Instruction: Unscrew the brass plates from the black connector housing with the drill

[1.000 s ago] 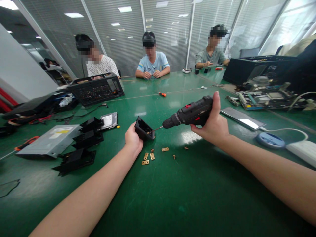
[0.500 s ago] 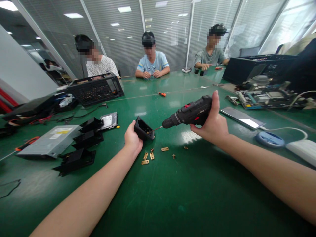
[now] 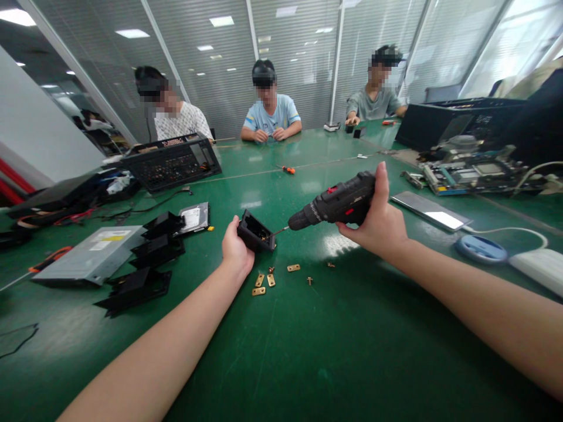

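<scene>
My left hand (image 3: 237, 247) is closed on a small black open-topped housing (image 3: 255, 231), tilted with its open side facing up and toward the drill. In my right hand (image 3: 382, 220) is a black cordless drill (image 3: 336, 200) with red accents, thumb up behind its body. Its thin bit (image 3: 280, 231) reaches into the right end of the housing; the exact contact point is too small to make out. Below the housing several small brass plates (image 3: 271, 281) lie on the green table, along with a few small screws (image 3: 310, 281).
Black housings (image 3: 158, 249), a hard drive (image 3: 193, 218) and a silver drive unit (image 3: 94, 252) lie at left. An orange screwdriver (image 3: 288, 170) lies ahead. At right are a phone (image 3: 431, 211), a blue round object (image 3: 481, 249) and circuit boards (image 3: 475, 173). Three people sit opposite.
My hands, the housing and the drill stay almost in place, with only a slight shift of the view. The person at the far right has moved a hand onto a small black block.
</scene>
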The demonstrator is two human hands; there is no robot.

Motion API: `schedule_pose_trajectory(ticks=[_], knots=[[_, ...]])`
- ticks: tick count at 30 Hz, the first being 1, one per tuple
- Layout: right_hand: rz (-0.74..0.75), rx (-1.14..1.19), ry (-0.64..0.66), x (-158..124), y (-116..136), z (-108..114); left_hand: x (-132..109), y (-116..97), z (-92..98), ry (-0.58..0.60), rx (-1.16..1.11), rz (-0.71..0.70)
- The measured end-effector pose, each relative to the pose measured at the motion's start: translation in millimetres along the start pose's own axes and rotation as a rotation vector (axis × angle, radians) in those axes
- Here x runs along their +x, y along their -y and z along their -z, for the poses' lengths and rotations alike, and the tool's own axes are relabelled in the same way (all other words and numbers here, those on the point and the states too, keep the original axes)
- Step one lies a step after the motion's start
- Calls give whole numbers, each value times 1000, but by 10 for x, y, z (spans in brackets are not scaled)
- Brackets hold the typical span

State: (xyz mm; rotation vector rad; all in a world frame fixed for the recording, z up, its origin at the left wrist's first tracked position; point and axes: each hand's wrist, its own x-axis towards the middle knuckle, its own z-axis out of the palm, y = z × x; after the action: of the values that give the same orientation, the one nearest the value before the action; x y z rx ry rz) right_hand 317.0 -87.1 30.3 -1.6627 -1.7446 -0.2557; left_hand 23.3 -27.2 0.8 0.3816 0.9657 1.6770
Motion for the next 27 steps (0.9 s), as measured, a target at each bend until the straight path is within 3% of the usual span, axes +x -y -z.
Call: schedule_pose_trajectory(ticks=[8, 14, 21, 27], knots=[[-93, 27, 62, 34, -52, -49, -8, -17, -10, -9, 9, 26], [-186, 96, 16, 48, -39, -81, -5, 0, -6, -10, 18, 14], [-180, 162, -5, 40, -70, -78, 9, 14, -8, -23, 11, -6], [-134, 50, 20, 45, -91, -93, 25, 13, 19, -20, 16, 5]])
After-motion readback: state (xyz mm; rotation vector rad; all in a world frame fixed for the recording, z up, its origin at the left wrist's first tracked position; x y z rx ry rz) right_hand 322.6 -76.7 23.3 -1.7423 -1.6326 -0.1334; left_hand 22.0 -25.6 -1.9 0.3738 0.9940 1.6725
